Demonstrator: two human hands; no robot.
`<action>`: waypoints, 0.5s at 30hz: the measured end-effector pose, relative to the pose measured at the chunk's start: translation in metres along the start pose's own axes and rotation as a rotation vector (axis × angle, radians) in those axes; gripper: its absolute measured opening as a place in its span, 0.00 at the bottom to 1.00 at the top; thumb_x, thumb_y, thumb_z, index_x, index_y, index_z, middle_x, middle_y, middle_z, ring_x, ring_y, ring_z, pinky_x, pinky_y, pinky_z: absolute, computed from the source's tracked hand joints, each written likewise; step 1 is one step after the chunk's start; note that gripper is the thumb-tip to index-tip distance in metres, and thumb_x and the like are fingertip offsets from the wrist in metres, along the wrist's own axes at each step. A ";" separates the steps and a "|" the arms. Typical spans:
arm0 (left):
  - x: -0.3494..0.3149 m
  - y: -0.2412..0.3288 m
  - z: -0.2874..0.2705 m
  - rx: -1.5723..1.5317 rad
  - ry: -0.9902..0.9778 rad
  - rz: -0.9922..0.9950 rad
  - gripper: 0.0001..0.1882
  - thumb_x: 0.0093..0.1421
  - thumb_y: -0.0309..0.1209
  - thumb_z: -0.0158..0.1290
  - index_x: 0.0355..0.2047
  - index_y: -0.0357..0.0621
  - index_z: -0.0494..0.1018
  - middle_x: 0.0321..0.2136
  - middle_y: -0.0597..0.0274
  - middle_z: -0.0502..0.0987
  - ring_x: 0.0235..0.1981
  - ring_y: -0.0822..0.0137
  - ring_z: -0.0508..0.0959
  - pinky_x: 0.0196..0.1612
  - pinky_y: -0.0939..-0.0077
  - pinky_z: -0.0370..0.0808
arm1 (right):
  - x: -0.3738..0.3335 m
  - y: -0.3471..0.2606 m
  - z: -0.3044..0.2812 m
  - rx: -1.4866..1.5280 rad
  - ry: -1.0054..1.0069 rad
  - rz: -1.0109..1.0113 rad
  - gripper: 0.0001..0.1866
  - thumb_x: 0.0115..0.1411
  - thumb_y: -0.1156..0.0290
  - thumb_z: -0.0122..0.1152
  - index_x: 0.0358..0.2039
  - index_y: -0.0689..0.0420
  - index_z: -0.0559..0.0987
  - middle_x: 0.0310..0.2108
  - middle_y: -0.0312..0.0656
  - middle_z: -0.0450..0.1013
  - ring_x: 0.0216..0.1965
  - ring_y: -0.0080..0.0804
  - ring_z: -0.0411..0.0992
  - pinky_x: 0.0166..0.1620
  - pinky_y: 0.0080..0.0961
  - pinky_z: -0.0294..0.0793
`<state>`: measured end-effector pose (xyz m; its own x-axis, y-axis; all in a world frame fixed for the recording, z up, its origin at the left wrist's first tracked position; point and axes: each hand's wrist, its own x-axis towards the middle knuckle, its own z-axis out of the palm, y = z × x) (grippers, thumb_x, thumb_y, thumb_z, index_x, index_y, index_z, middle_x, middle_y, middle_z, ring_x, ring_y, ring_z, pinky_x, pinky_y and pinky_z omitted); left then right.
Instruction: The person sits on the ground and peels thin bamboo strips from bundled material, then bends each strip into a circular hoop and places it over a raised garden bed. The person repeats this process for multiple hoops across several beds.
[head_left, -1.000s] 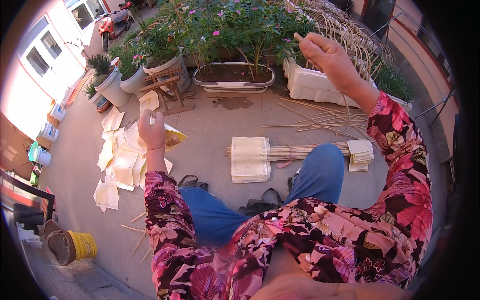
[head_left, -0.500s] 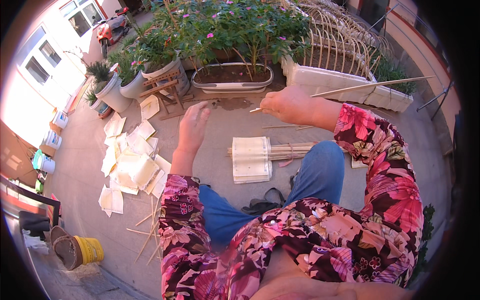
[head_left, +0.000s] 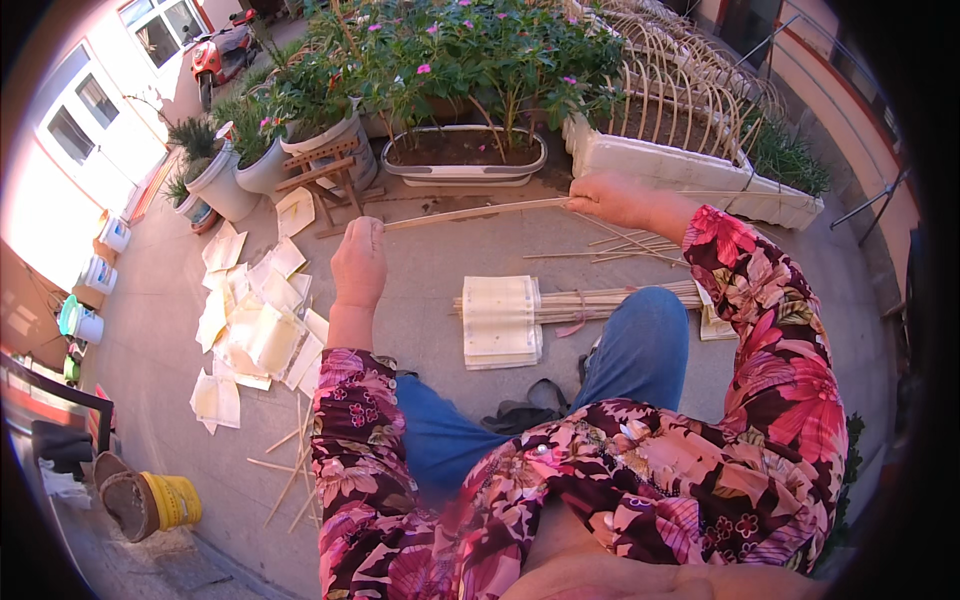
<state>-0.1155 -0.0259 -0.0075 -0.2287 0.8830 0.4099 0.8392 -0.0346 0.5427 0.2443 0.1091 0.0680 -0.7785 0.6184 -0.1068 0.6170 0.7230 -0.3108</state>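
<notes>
A long thin bamboo strip (head_left: 470, 212) is stretched nearly level between the two hands, above the concrete floor (head_left: 420, 300) and in front of the knees, and that two-ended grip looks chosen to keep so slender a piece straight and under control rather than sagging. The left hand (head_left: 358, 262) is closed into a loose fist on the strip's near-left end, thumb side up, knuckles toward the camera, the forearm rising straight out of the flowered sleeve (head_left: 350, 440). The right hand (head_left: 615, 197) is curled shut around the other end, further out and a little higher, wrist bent inward, the arm reaching across above the blue-trousered knee (head_left: 640, 345). Below the strip, on the floor between the knees and the planters, lies a bundle of similar strips (head_left: 600, 300) with a neat stack of pale paper sheets (head_left: 500, 320) laid over its left part (a second stack shows just beyond the knee, partly hidden), kept close, I would judge, so each is within an easy reach. Loose cream paper squares (head_left: 255, 330) are spread toward the floor's left side, with a few stray sticks (head_left: 290, 470) near them. Behind the strip stand an oval planter of pink-flowered plants (head_left: 465, 160) and a white trough with arched cane hoops (head_left: 690, 170); a yellow bucket (head_left: 170, 500) lies tipped at the lower left
</notes>
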 end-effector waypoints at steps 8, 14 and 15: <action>-0.007 0.021 0.020 0.195 -0.033 0.499 0.22 0.55 0.38 0.55 0.50 0.52 0.70 0.34 0.67 0.74 0.46 0.62 0.72 0.66 0.51 0.46 | -0.030 0.007 -0.025 0.109 -0.049 0.160 0.18 0.59 0.54 0.55 0.30 0.57 0.77 0.26 0.49 0.73 0.29 0.45 0.71 0.34 0.36 0.68; -0.008 0.011 0.026 0.194 -0.174 0.284 0.14 0.55 0.42 0.55 0.39 0.51 0.73 0.29 0.64 0.76 0.34 0.58 0.77 0.37 0.65 0.73 | -0.054 0.026 -0.047 0.042 -0.042 0.119 0.16 0.58 0.55 0.56 0.31 0.57 0.78 0.29 0.47 0.74 0.32 0.44 0.72 0.35 0.34 0.69; -0.007 0.001 0.020 0.170 -0.132 0.288 0.14 0.55 0.43 0.55 0.38 0.51 0.74 0.28 0.63 0.76 0.33 0.57 0.77 0.33 0.65 0.73 | -0.064 0.042 -0.060 -0.102 -0.006 0.130 0.15 0.57 0.56 0.56 0.32 0.57 0.77 0.30 0.46 0.74 0.34 0.45 0.72 0.36 0.35 0.70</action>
<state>-0.1033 -0.0229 -0.0252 0.0861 0.9016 0.4239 0.9325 -0.2227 0.2843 0.3271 0.1186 0.1189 -0.6915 0.7076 -0.1454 0.7211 0.6643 -0.1968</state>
